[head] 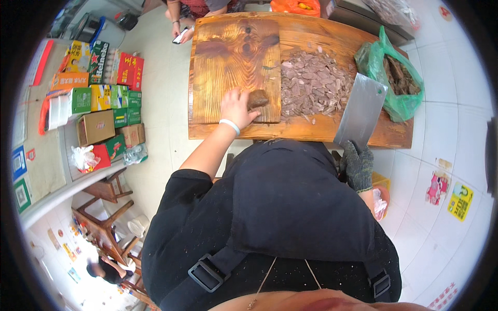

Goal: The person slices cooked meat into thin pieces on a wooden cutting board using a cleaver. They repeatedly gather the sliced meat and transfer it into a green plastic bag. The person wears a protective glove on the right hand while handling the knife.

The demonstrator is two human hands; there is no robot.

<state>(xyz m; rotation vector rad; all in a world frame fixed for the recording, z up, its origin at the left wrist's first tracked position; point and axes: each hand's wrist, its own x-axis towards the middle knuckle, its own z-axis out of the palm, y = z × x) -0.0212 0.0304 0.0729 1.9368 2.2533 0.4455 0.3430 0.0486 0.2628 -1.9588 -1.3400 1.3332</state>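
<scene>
My bare left hand (237, 108), with a pale band at its wrist, rests on the wooden cutting board (233, 58). Its fingers and thumb hold the left side of a brown chunk of what looks like cooked meat (257, 98). In a dark knitted glove, my right hand (358, 165) grips a broad cleaver (362, 109) by its handle end, which the glove hides. The blade slants up over the table's right part, beside a wide heap of thin brownish-pink slices (315, 83). A green plastic bag (402, 103) containing dark brown chunks (398, 76) lies past the blade.
The board and heap lie on a wooden table (330, 33). At its far edge are an orange bag (295, 7) and a person's hands holding a phone (180, 37). Stacked cartons (95, 128) stand left; a tiled wall (439, 128) rises at right.
</scene>
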